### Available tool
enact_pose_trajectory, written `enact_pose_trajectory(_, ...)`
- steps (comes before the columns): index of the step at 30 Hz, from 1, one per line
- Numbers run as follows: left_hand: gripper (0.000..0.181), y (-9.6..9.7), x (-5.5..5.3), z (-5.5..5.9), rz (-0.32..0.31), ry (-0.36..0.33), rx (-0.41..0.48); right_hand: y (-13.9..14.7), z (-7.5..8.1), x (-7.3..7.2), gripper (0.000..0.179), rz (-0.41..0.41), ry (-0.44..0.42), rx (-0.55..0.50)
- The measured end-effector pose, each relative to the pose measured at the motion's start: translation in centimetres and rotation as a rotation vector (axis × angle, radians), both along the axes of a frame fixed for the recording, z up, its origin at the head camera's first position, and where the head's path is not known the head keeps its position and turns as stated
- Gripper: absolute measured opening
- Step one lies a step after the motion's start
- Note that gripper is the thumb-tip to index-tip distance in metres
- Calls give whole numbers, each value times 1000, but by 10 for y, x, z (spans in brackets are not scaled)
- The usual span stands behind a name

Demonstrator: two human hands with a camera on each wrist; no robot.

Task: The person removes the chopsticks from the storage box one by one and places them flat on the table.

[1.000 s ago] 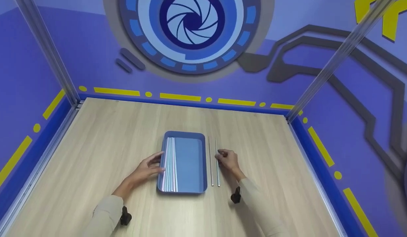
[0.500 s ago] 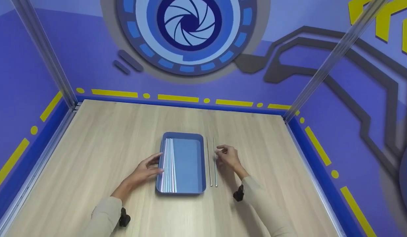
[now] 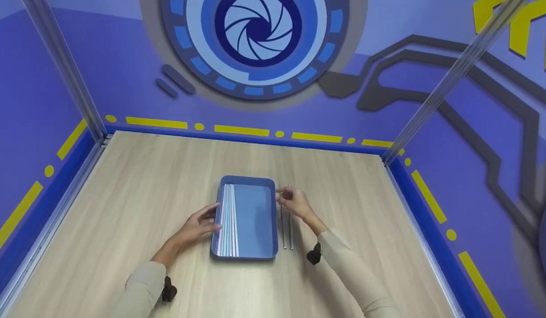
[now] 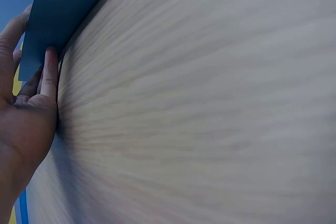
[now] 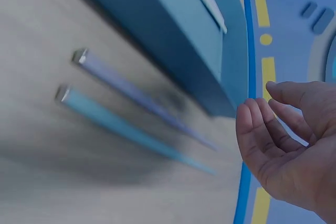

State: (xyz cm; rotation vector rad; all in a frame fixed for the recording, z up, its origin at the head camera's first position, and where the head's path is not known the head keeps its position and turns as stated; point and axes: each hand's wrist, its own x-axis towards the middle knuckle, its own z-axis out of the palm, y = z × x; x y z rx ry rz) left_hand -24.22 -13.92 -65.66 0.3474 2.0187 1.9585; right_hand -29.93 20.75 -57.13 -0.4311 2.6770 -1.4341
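Note:
A blue rectangular tray (image 3: 255,221) sits on the table with several pale pink, white and light-blue chopsticks (image 3: 229,223) along its left side. My left hand (image 3: 197,226) touches the tray's left wall, fingers and thumb spread along it. Outside the right wall lie two chopsticks side by side, a lilac one (image 5: 139,98) and a light-blue one (image 5: 121,127), both with silvery ends. Above their far part hovers my right hand (image 3: 295,204), near the tray's right rim. Its fingers are loosely bent, with a gap to the thumb and nothing between them.
The light wooden tabletop (image 3: 158,176) is enclosed by blue-purple panels (image 3: 255,104) with yellow markings at the back and sides. Metal posts (image 3: 63,66) rise at the back corners. Each wrist carries a small black camera (image 3: 168,289).
My right hand has left the light-blue chopstick and moved left and away from me, over both chopsticks toward the tray. The left hand and tray have stayed in place.

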Motion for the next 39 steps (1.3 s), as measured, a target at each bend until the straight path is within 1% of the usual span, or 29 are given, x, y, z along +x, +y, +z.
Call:
enact_pose_trajectory(4,79,-1,0,0,-3,-1,-1,-15,4,-3,25,74,32,9)
enact_pose_trajectory(8,78,0,-1,0,-5,2,-2,-32,6,-8,26,135,19,13)
enact_pose_trajectory(12,78,0,-2,1,-4,12,8,-50,5,-14,28,202,-40,34)
enact_pose_trajectory(14,77,0,-3,2,-3,15,12,-57,2,-16,30,235,-71,63)
enact_pose_trajectory(16,78,1,-4,2,-16,11,16,-64,-1,-18,31,247,-103,104)
enact_pose_trajectory(18,78,2,-5,1,-26,8,22,-69,-6,-20,31,237,-142,130)
enact_pose_trajectory(20,78,3,-6,1,-35,4,24,-75,-12,-22,32,206,-193,130)
enact_pose_trajectory(21,78,3,-6,0,-39,4,30,-78,-15,-23,33,186,-222,124)
enact_pose_trajectory(23,78,4,-6,0,-29,1,23,-85,-21,-22,37,157,-270,78)
enact_pose_trajectory(26,77,5,-5,1,-25,-8,26,-94,-29,-17,43,132,-308,53)
enact_pose_trajectory(28,77,4,-3,1,-25,-12,28,-99,-33,-13,46,129,-315,43)
enact_pose_trajectory(32,78,3,-2,-1,-31,-10,42,-107,-38,-8,49,101,-331,73)
enact_pose_trajectory(35,78,3,-2,-2,-26,-8,44,-111,-40,-9,47,81,-319,92)
enact_pose_trajectory(39,78,0,-1,-3,-18,-1,47,-114,-42,-11,45,83,-303,103)
